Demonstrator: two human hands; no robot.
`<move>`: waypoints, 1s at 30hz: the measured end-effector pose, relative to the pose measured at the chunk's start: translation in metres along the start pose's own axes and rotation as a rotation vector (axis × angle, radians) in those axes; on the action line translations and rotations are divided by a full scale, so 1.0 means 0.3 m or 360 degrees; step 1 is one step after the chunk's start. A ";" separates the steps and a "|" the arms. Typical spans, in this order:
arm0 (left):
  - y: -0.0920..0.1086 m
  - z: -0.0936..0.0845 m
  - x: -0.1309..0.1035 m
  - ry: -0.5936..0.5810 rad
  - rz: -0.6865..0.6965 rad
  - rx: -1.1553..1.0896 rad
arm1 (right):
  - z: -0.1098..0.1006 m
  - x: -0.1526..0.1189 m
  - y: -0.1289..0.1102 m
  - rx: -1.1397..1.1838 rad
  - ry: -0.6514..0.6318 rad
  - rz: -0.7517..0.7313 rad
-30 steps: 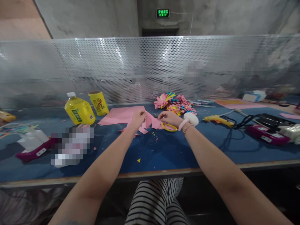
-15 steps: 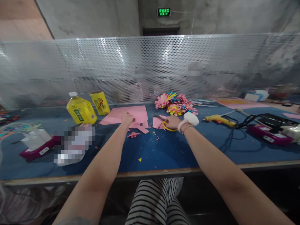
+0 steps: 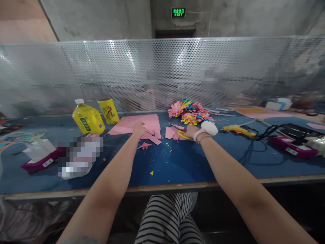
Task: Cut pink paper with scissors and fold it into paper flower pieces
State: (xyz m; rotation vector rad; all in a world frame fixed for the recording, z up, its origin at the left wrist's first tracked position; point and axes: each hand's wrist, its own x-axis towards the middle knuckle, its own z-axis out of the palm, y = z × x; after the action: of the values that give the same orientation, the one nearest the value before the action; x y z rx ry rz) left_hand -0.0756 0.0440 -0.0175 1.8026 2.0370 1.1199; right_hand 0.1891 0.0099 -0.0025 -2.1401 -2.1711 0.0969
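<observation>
Left hand (image 3: 138, 129) and right hand (image 3: 193, 130) stretch forward.

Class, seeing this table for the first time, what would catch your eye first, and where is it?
Probably the multicoloured paper flowers, at the back of the blue table, just right of centre. Next, the yellow jug well to their left, then the left hand on the pink sheets and the right hand at the yellow-handled scissors.

There's just one camera, worn on the person's head, facing forward and down: striped trousers (image 3: 162, 220) close beneath, hands (image 3: 138, 130) out midway over the desk (image 3: 175, 169), perforated screen (image 3: 114, 74) beyond, exit sign (image 3: 178, 13) uppermost.
</observation>
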 end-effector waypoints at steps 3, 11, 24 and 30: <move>0.002 0.006 -0.003 -0.0080 0.0095 0.0168 | -0.001 0.013 0.017 0.0026 0.0042 -0.0009; 0.037 0.036 -0.033 -0.0484 0.0524 0.0685 | -0.012 0.030 0.025 0.0081 0.0163 0.0028; 0.037 -0.016 -0.049 -0.0528 0.0465 0.0845 | 0.005 0.034 0.034 -0.0008 0.0130 -0.0012; 0.020 -0.066 -0.040 -0.0499 0.0067 0.0927 | 0.013 0.038 0.041 0.0001 0.0150 -0.0032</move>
State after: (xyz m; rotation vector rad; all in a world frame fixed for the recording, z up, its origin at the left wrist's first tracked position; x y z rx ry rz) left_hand -0.0803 0.0249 -0.0037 2.1044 2.2732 0.2152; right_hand 0.2007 0.0214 -0.0074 -2.0777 -2.1392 -0.0047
